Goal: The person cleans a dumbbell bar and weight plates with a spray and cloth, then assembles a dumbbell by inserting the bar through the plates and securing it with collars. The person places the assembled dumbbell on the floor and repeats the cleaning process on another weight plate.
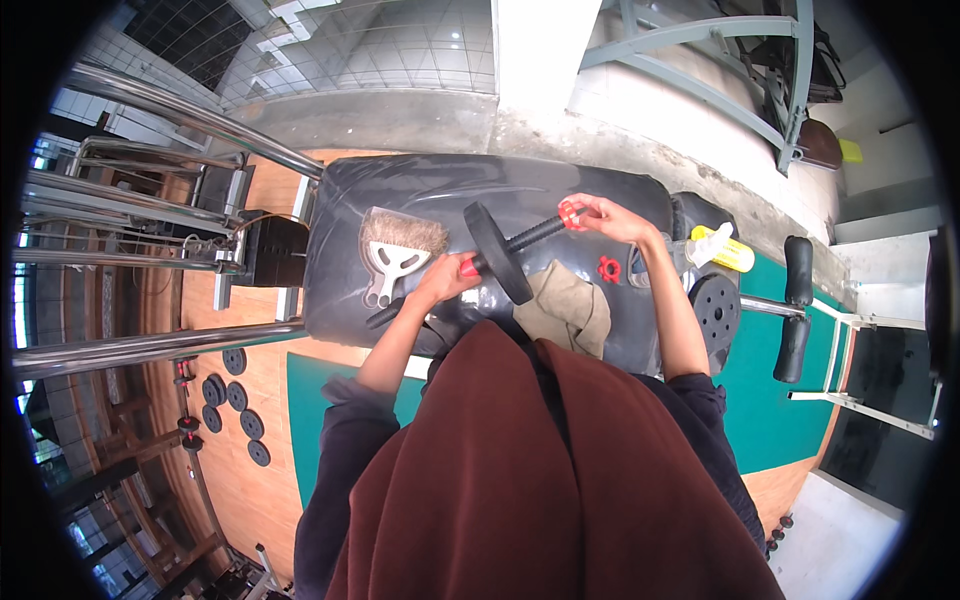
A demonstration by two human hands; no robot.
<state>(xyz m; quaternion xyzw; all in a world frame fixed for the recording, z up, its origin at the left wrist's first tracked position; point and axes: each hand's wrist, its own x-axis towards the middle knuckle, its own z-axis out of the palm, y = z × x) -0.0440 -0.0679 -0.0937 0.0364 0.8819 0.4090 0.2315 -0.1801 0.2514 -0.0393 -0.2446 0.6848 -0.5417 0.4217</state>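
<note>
A dumbbell bar with threaded ends [534, 234] slants over a black padded bench [420, 176]. One black weight plate [497, 251] is on the bar. My left hand [448, 277] grips the bar beside the plate, next to a red section of the bar. At the far end, the fingers of my right hand [611, 217] hold a red star-shaped collar [571, 215] at the tip of the thread. A second red star collar [609, 269] lies on the bench below my right wrist. An olive-grey cloth [566, 311] rests in front of me, partly under the plate.
A white-handled brush [397, 259] lies on the bench at left. Towards the right are a yellow-labelled bottle [724, 249] and a larger weight plate [715, 311]. Chrome machine rails [187, 112] border the left side. Several plates [236, 396] lie on the wooden floor.
</note>
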